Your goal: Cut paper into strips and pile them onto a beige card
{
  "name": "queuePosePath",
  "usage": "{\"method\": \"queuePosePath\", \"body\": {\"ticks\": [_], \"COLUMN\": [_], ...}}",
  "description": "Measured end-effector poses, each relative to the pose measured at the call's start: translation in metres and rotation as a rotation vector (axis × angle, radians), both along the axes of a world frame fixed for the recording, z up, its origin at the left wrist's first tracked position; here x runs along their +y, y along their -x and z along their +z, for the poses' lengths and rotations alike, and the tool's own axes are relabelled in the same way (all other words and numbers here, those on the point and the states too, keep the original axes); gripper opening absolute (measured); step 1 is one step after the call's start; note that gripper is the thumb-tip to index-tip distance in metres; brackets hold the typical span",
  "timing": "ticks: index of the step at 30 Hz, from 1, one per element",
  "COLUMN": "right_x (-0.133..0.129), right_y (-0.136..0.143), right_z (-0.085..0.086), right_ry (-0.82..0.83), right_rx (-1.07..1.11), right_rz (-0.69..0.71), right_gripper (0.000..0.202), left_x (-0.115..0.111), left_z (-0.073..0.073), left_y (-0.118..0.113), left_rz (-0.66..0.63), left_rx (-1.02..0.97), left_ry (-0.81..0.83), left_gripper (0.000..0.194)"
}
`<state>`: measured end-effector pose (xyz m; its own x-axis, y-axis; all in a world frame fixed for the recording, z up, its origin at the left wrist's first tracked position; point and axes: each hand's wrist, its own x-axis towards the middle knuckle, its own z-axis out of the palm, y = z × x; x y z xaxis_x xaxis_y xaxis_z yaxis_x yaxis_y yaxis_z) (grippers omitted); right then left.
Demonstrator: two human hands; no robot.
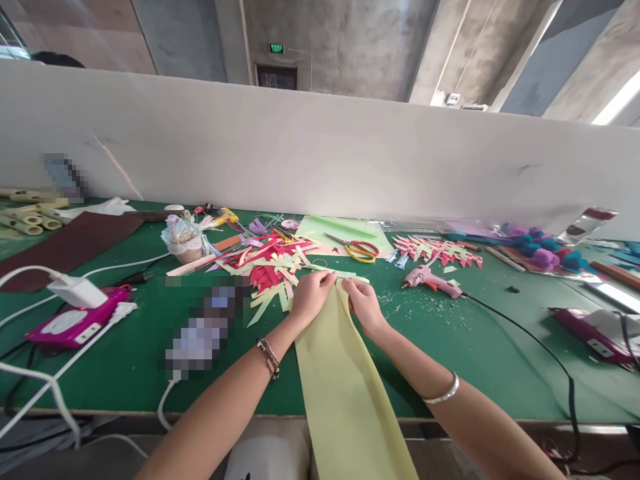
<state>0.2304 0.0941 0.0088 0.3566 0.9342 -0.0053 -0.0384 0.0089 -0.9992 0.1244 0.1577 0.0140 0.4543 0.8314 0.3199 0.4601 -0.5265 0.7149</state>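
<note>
Nearest the camera, a long pale yellow paper [345, 393] hangs over the front edge of the green table [270, 393], its far end raised between the person's hands. The left hand [313, 297] is nearly closed, thumb and fingers pinching that far end; the right hand [364, 307], also nearly closed, grips it just beside, at the right edge. A dark bracelet [269, 359] circles the left wrist, a silver bangle [444, 390] the right forearm.

Just beyond the hands lies a heap of red, pink and pale green paper strips [273, 263]. Scissors [361, 250] with red and yellow handles rest on a light green sheet [314, 230]. A pink glue gun [434, 281] lies to the right, near red-and-white pointed pieces [440, 250]. To the left are a pixelated object [205, 330] with a white cable, a wrapped pot [190, 250] and a magenta power strip [70, 327]. Purple and teal pompoms [545, 259] sit farther right, before a white partition [320, 147].
</note>
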Motion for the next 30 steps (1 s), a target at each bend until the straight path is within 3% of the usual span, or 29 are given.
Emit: {"method": "queuePosePath", "body": {"ticks": [7,14,23,30], "right_x": [-0.006,-0.009,-0.010,-0.016], "right_y": [-0.003,-0.006,-0.016,-0.009], "right_z": [0.012,0.010,0.011,0.023], "right_ry": [-0.035,0.017,0.055,0.018], "right_rx": [-0.256,-0.125,-0.141,-0.331], "right_rz": [0.168,0.222,0.093,0.273], "right_gripper": [0.042,0.042,0.040,0.028], "left_x": [-0.004,-0.001,0.008,0.004], "left_z": [0.006,0.010,0.021,0.024], "left_y": [0.005,0.008,0.019,0.020], "left_rz": [0.010,0.016,0.134,0.170], "left_rx": [0.060,0.057,0.064,0.099], "left_ry": [-0.051,-0.060,-0.121,-0.186], "left_gripper": [0.039,0.040,0.040,0.041]}}
